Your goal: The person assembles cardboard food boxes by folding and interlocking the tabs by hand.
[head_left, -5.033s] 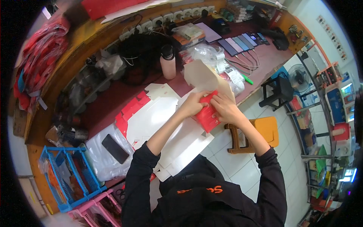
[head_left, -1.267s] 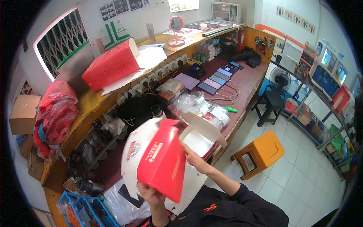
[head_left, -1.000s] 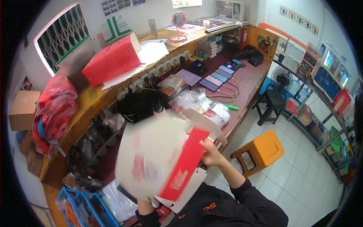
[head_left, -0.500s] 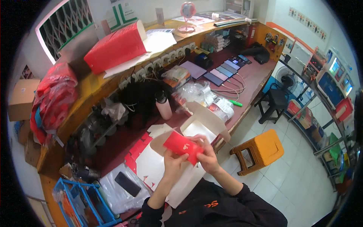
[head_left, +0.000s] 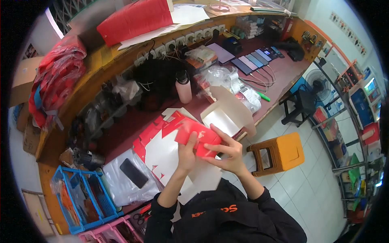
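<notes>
Both hands hold a small red carton (head_left: 207, 137) above the near edge of the desk. My left hand (head_left: 187, 153) grips its left side, thumb on the front panel. My right hand (head_left: 227, 153) has its fingers closed around the right end. Under the carton lie flattened cardboard sheets (head_left: 163, 150), red on one face and white on the other. Just beyond my right hand is an open white box (head_left: 221, 118) with its lid raised. What the carton may contain is hidden.
A black phone (head_left: 133, 173) rests on clear plastic bags (head_left: 115, 188) at left, beside a blue basket (head_left: 83, 222) and scissors (head_left: 140, 218). Farther back are a pink bottle (head_left: 183, 90), plastic-wrapped goods (head_left: 221, 77) and several cabled phones (head_left: 252, 60). A yellow stool (head_left: 279, 154) stands right.
The red carton now shows more than one face, turned in my hands. My right hand's fingers have spread along its right end. The view has shifted, bringing a pink basket and scissors into sight.
</notes>
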The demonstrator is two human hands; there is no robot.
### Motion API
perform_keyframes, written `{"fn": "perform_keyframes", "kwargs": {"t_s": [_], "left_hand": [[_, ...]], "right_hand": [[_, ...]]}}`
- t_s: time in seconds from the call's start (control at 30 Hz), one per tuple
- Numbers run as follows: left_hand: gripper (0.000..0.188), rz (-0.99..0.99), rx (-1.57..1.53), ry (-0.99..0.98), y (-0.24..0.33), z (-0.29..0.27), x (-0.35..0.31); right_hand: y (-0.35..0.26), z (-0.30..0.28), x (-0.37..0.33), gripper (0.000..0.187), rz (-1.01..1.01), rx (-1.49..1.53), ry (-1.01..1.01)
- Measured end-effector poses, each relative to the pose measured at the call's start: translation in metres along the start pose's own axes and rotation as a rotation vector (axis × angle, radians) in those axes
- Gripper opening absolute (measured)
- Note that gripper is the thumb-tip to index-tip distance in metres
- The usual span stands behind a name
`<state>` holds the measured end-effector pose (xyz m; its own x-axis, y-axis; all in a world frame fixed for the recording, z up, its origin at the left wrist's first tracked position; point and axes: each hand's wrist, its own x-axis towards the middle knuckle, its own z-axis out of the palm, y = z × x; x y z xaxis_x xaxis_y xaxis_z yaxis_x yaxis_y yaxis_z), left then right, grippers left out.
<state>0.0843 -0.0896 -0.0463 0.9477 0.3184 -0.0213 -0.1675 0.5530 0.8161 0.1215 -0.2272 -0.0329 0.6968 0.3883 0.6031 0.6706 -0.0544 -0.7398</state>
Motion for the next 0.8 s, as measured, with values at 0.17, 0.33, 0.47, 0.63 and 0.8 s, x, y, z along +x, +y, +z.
{"fn": "perform_keyframes", "kwargs": {"t_s": [0.17, 0.33, 0.47, 0.63, 0.8], "left_hand": [[0.046, -0.079, -0.159, -0.246, 0.005, -0.007, -0.001], [0.047, -0.079, 0.105, -0.318, 0.03, -0.04, 0.006], [0.049, 0.365, 0.428, -0.227, 0.008, -0.024, 0.011], [0.048, 0.114, 0.222, -0.156, -0.002, 0.016, 0.013], [0.041, 0.609, 1.718, -0.551, 0.052, -0.008, 0.015]], "right_hand": [[0.007, 0.017, -0.002, 0.055, -0.025, 0.013, 0.238], [0.006, 0.009, -0.003, 0.061, -0.005, -0.432, 0.11], [0.008, 0.019, -0.001, 0.064, -0.048, -0.319, 0.162], [0.007, 0.022, 0.004, 0.063, 0.066, -0.208, 0.187], [0.034, -0.054, 0.036, 0.057, 0.444, 0.367, 0.109]]}}
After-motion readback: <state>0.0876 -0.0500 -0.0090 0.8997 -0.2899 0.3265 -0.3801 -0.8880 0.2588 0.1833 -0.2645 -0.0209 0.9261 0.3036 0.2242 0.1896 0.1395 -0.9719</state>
